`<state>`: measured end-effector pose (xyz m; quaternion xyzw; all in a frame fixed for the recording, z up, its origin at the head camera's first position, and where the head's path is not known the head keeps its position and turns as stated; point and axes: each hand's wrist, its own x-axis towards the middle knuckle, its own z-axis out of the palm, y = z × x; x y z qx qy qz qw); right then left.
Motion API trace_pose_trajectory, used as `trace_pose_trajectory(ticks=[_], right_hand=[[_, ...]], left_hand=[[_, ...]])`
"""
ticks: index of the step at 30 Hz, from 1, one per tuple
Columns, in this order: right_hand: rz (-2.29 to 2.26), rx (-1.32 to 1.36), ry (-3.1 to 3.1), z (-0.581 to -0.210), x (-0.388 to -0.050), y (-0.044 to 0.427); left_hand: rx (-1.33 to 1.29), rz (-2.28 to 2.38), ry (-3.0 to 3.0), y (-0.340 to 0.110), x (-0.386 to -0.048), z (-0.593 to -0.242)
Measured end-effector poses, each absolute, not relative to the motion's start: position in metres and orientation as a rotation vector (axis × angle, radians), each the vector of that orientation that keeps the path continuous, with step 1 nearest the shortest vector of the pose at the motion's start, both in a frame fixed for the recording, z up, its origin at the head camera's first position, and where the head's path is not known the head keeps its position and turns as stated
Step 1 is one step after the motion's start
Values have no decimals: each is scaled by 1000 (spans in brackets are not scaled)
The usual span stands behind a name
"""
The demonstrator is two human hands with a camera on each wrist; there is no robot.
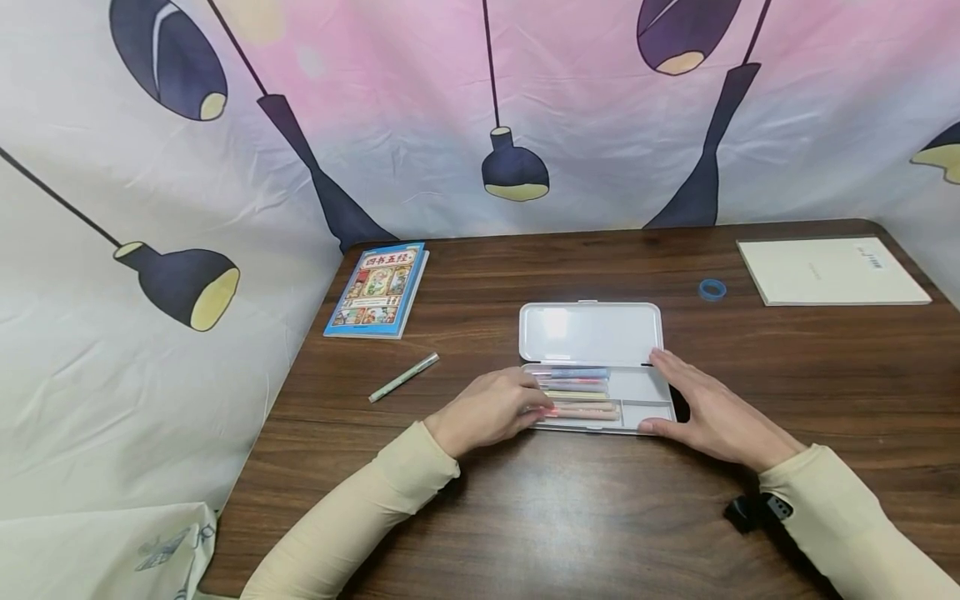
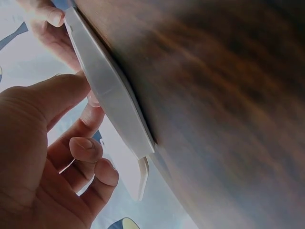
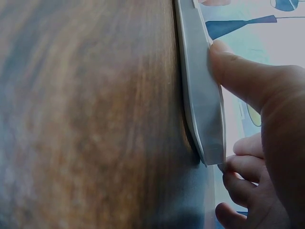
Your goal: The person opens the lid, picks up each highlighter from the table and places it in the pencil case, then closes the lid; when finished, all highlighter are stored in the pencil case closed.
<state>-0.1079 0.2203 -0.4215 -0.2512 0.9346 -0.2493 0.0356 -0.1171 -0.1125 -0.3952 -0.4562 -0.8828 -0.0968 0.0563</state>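
Observation:
A white pencil case (image 1: 647,384) lies with its lid (image 1: 590,333) folded back on the table. Several pens (image 1: 573,385) fill its left compartment. My left hand (image 1: 491,408) reaches over the case's left end, pinching the pinkish pen (image 1: 592,411) nearest the front by its left end. In the left wrist view, the case wall hides part of those fingertips. My right hand (image 1: 720,412) holds the right end of the case, its thumb at the front rim and its fingers along the far right side; the thumb (image 3: 238,69) touches the rim in the right wrist view.
A light green pen (image 1: 403,377) lies left of the case, with a blue-covered book (image 1: 378,292) behind it. At the back right are a blue tape roll (image 1: 712,289) and a white pad (image 1: 828,272). A printed curtain (image 1: 442,100) hangs behind the wooden table (image 1: 555,517).

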Motion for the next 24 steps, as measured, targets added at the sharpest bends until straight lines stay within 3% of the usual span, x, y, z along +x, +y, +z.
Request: trace_pose_trajectory(ticks=[24], right_hand=[[-763,-761,2877,-423,-108,220]], left_hand=[[-1360,-291,-2705,-114,-115,-393]])
